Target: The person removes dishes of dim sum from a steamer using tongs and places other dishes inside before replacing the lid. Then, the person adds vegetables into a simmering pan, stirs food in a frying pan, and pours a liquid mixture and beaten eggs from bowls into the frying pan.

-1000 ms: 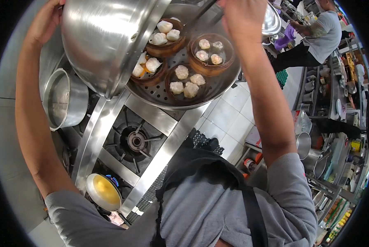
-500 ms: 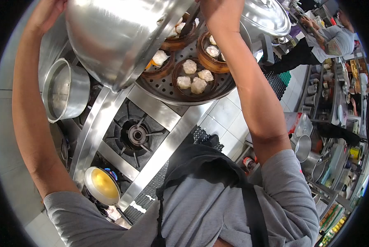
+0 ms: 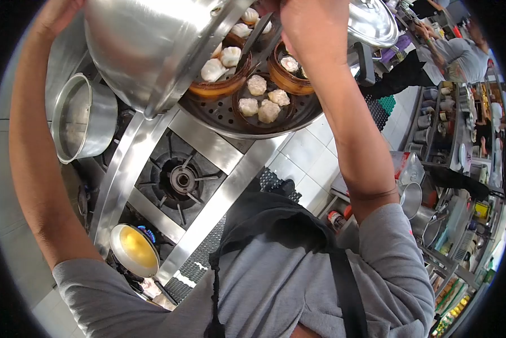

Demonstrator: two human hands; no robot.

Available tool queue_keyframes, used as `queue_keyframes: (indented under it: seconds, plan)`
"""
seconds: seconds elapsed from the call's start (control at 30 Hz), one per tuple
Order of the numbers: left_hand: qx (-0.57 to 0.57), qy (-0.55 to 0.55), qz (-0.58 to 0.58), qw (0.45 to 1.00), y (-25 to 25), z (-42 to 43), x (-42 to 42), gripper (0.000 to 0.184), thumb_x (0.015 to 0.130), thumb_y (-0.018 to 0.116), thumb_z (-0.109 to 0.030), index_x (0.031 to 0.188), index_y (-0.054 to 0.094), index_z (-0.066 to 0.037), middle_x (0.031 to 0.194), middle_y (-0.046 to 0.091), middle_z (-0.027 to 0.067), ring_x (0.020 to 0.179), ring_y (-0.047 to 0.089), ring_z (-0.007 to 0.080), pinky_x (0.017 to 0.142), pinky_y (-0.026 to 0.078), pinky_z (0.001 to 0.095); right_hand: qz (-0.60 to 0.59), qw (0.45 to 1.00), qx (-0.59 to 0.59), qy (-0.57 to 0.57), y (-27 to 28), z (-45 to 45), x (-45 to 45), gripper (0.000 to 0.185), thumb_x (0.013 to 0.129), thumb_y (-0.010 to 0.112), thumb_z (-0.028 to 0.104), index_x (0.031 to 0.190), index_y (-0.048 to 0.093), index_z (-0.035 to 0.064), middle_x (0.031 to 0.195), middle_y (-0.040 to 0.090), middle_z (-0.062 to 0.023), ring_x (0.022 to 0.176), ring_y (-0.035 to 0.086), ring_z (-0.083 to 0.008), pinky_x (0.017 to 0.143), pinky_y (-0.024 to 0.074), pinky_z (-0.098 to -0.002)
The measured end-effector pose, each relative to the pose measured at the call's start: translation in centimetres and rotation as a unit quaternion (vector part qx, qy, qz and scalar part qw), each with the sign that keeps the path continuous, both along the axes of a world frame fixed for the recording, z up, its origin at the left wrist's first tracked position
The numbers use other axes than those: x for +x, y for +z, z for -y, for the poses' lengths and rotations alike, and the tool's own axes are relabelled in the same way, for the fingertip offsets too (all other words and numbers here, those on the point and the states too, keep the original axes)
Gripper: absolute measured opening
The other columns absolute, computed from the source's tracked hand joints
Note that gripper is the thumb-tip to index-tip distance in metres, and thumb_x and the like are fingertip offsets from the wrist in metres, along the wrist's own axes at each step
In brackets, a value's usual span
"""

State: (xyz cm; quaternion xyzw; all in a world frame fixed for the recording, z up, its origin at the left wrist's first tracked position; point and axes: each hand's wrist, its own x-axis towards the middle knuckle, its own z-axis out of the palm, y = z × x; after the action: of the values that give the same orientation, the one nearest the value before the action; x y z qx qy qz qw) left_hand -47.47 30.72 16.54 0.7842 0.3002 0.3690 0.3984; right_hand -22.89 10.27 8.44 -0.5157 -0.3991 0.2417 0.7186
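Observation:
A large domed metal lid [image 3: 146, 50] is tilted up at the top left. My left hand [image 3: 61, 14] is at its far side, closed on it, with the fingertips cut off by the frame edge. My right hand [image 3: 315, 28] is closed around metal tongs [image 3: 257, 40], which reach down to the rim of a bamboo steamer basket [image 3: 219, 89] of white dumplings. Beside that basket, a basket of siu mai [image 3: 268, 111] rests on the perforated steamer tray [image 3: 213, 119]. Another bamboo basket [image 3: 289, 84] sits partly behind my right wrist.
An unlit burner [image 3: 183, 178] lies below the steamer. A pan with yellow liquid [image 3: 135, 249] is over a blue flame. A deep metal pot [image 3: 98, 121] stands left. Another lid [image 3: 371, 22] is at upper right, with a co-worker [image 3: 456, 56] beyond it.
The white-dumpling basket shows more fully, with the tongs now over its rim. My right hand has shifted slightly right and down. The lid stays raised, and the whole view has shifted a little.

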Motion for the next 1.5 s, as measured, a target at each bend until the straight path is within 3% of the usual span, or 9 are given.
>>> queue_keyframes:
  seconds: [0.1,0.3,0.4,0.63,0.8,1.13,1.3,1.4,1.5]
  plan:
    - [-0.061,-0.04,0.03,0.997,0.3,-0.4,-0.2,0.028,0.095,0.055,-0.015,0.113,0.068,0.003,0.115,0.069,0.017,0.108,0.065,0.0271,0.104,0.05,0.04,-0.011,1.0,-0.006,0.02,-0.2,0.2,-0.7,0.058,0.1,0.06,0.057,0.079,0.059,0.0026,0.058,0.051,0.0,0.05,0.052,-0.0112,0.047,0.0417,-0.0283]
    - [-0.054,0.033,0.008,0.998,0.7,1.7,1.1,0.032,0.097,0.053,-0.017,0.118,0.065,0.004,0.12,0.067,0.0198,0.112,0.065,0.0279,0.105,0.05,0.0409,0.009,0.999,-0.032,0.027,0.8,0.6,-0.9,0.063,0.099,0.058,0.062,0.077,0.059,0.003,0.059,0.051,-0.0006,0.051,0.053,-0.0116,0.048,0.0432,-0.0282]
    - [-0.093,-0.064,0.022,0.993,0.9,0.6,0.3,0.033,0.099,0.053,-0.018,0.119,0.064,0.005,0.121,0.066,0.0214,0.111,0.065,0.0279,0.105,0.051,0.0408,0.011,1.0,-0.004,0.029,0.1,0.0,-0.5,0.063,0.099,0.058,0.062,0.076,0.059,0.0039,0.058,0.052,-0.001,0.051,0.055,-0.012,0.047,0.0431,-0.0281]
    - [0.022,0.09,-0.095,0.991,1.6,4.8,2.3,0.031,0.101,0.051,-0.016,0.121,0.065,0.004,0.124,0.066,0.0208,0.111,0.066,0.0281,0.107,0.051,0.0403,-0.009,0.999,0.011,0.051,-0.4,-0.5,-0.4,0.058,0.102,0.059,0.055,0.077,0.06,0.0036,0.057,0.053,-0.0011,0.048,0.053,-0.0115,0.045,0.0407,-0.0275]
    - [-0.14,0.037,-0.006,0.99,1.7,-0.4,0.8,0.033,0.102,0.05,-0.016,0.124,0.064,0.004,0.127,0.065,0.0211,0.114,0.066,0.0284,0.107,0.051,0.041,-0.023,0.998,0.014,0.06,-0.4,-0.4,-0.7,0.054,0.102,0.062,0.052,0.079,0.061,0.0031,0.058,0.052,-0.0003,0.049,0.052,-0.011,0.046,0.041,-0.0272]
    - [-0.157,0.012,0.009,0.988,1.1,-3.2,-0.1,0.035,0.098,0.054,-0.014,0.125,0.063,0.005,0.122,0.067,0.0216,0.108,0.068,0.029,0.105,0.054,0.0422,-0.04,0.995,0.05,0.074,-0.6,-0.3,-0.6,0.056,0.098,0.064,0.056,0.083,0.063,0.0026,0.061,0.055,0.0001,0.05,0.053,-0.0098,0.046,0.0417,-0.0255]
    - [-0.152,0.023,0.038,0.987,1.0,-2.8,-0.2,0.034,0.095,0.059,-0.016,0.121,0.066,0.005,0.116,0.069,0.0198,0.103,0.068,0.0292,0.1,0.054,0.0415,-0.027,0.999,-0.003,0.028,1.9,1.2,-0.8,0.057,0.096,0.063,0.06,0.081,0.062,0.0045,0.06,0.057,-0.0007,0.051,0.056,-0.0093,0.046,0.0437,-0.0242]
    - [-0.079,-0.023,0.074,0.994,-0.2,0.0,0.2,0.032,0.095,0.059,-0.017,0.118,0.068,0.004,0.115,0.07,0.0189,0.103,0.068,0.0294,0.099,0.054,0.0413,0.005,0.999,-0.037,0.013,2.9,2.2,-0.4,0.058,0.097,0.062,0.06,0.075,0.059,0.0069,0.059,0.054,0.0005,0.051,0.055,-0.0083,0.046,0.0443,-0.0236]
    - [-0.14,-0.058,0.086,0.985,0.0,-1.5,-0.3,0.032,0.095,0.059,-0.017,0.117,0.068,0.004,0.114,0.07,0.0186,0.103,0.068,0.0292,0.099,0.054,0.0413,0.017,1.0,-0.009,0.009,2.2,2.5,-0.1,0.057,0.098,0.062,0.059,0.073,0.058,0.0077,0.058,0.053,0.0013,0.05,0.054,-0.0082,0.045,0.0439,-0.0237]
